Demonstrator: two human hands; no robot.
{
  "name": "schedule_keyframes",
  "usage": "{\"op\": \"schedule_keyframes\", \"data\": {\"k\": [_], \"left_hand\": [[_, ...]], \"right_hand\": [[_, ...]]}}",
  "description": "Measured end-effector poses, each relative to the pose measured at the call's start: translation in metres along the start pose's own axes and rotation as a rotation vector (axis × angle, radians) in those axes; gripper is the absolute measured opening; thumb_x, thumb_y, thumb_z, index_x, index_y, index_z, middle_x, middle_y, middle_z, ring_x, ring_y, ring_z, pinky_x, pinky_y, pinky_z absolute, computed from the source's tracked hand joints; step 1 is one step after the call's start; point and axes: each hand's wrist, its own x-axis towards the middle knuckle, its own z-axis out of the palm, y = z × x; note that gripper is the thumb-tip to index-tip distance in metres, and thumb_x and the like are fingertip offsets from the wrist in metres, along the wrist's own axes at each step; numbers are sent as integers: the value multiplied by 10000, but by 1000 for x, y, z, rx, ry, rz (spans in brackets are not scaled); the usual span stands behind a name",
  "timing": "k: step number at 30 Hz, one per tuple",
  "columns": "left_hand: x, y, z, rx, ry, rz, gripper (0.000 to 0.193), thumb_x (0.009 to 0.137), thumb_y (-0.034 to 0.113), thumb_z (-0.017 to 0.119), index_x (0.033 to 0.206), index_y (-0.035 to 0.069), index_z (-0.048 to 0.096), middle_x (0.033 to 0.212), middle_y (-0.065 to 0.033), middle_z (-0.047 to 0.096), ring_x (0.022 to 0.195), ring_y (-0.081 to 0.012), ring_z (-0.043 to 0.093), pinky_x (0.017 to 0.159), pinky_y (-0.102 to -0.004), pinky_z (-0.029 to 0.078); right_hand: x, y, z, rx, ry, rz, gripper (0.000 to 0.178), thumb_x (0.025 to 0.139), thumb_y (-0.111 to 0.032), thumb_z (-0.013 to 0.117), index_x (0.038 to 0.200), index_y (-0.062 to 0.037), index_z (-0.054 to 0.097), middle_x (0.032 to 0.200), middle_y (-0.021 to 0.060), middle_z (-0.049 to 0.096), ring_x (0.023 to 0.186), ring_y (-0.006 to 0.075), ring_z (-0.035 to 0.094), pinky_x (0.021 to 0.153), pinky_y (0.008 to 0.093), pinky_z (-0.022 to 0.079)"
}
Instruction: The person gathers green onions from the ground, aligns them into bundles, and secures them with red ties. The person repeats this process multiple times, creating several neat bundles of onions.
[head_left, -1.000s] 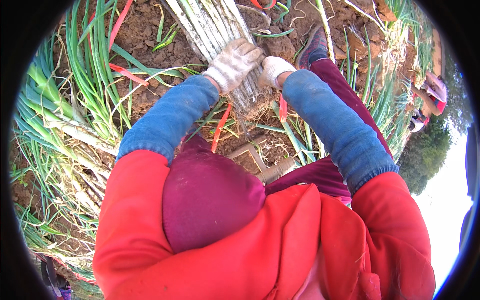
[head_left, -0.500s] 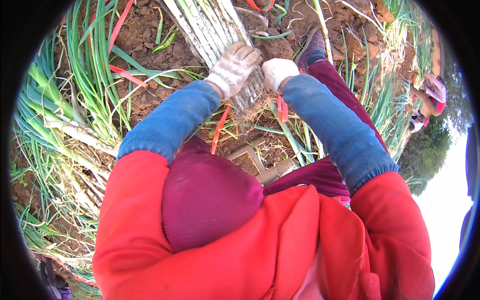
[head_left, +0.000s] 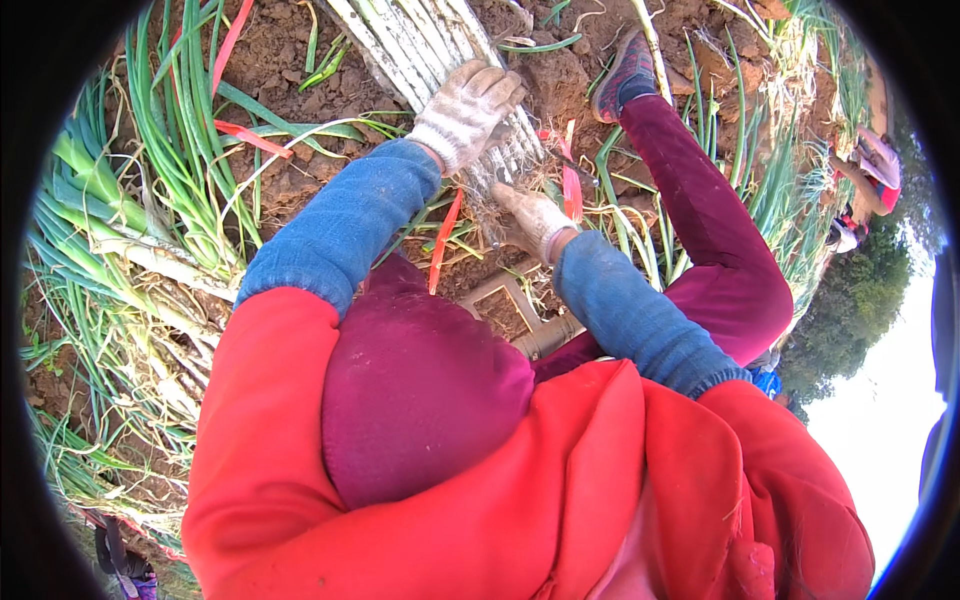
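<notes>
A bundle of green onions slants down from the top edge, white stalks side by side, its root end toward me. Across the stalks near that end lies my left hand in a striped white work glove, fingers curved over the bundle and gripping it. At the roots, my right hand, in a soiled white glove, is closed against the root end from the right. Its fingertips are partly hidden among the roots. Beside the roots, a red tape strip hangs at the left and another red strip lies at the right.
Many loose green onions lie along the left. A brown frame-like object sits between my legs on reddish soil. My shoe rests beyond the bundle. Another person is at the far right.
My right hand has moved from the bundle's right side down and toward me to the root end. My left hand stays on the stalks. My right knee has bent outward into view.
</notes>
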Motion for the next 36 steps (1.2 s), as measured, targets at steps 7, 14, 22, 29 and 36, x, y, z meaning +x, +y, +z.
{"op": "schedule_keyframes", "data": {"k": [7, 14, 22, 29, 36], "left_hand": [[1, -1, 3, -5, 27, 19, 719, 748, 304, 832, 1407, 119, 614, 1440, -53, 588, 1342, -271, 531, 1207, -491, 352], [3, 5, 7, 133, 12, -10, 729, 724, 317, 832, 1390, 103, 625, 1445, -60, 581, 1351, -254, 524, 1206, -481, 354], [1, 5, 3, 27, 17, -23, 702, 749, 308, 821, 1393, 109, 624, 1447, -64, 582, 1342, -263, 530, 1200, -480, 367], [2, 4, -2, 28, -3, -2, 680, 751, 302, 802, 1372, 80, 636, 1434, -74, 597, 1355, -252, 531, 1203, -480, 355], [2, 4, -4, 27, -21, -11, 711, 774, 304, 817, 1425, 117, 603, 1478, -66, 567, 1361, -267, 525, 1204, -488, 358]], "right_hand": [[24, 24, 11, 369, -30, -96, 390, 996, -174, 703, 1341, -8, 626, 1299, 126, 668, 1120, 291, 664, 925, 519, 591], [23, 21, 15, 358, 19, -72, 352, 990, -173, 720, 1312, -52, 647, 1222, 99, 697, 1041, 218, 685, 882, 462, 606], [26, 17, 6, 635, -105, -97, 319, 1023, -167, 644, 1307, -21, 632, 1274, 135, 684, 1140, 274, 665, 1013, 494, 556], [36, 17, 8, 538, -39, -149, 319, 989, -169, 663, 1277, -33, 664, 1213, 132, 708, 1091, 273, 686, 940, 482, 581], [22, 7, 7, 554, -63, -145, 346, 972, -159, 698, 1289, -27, 654, 1246, 130, 694, 1091, 275, 686, 938, 497, 589]]}}
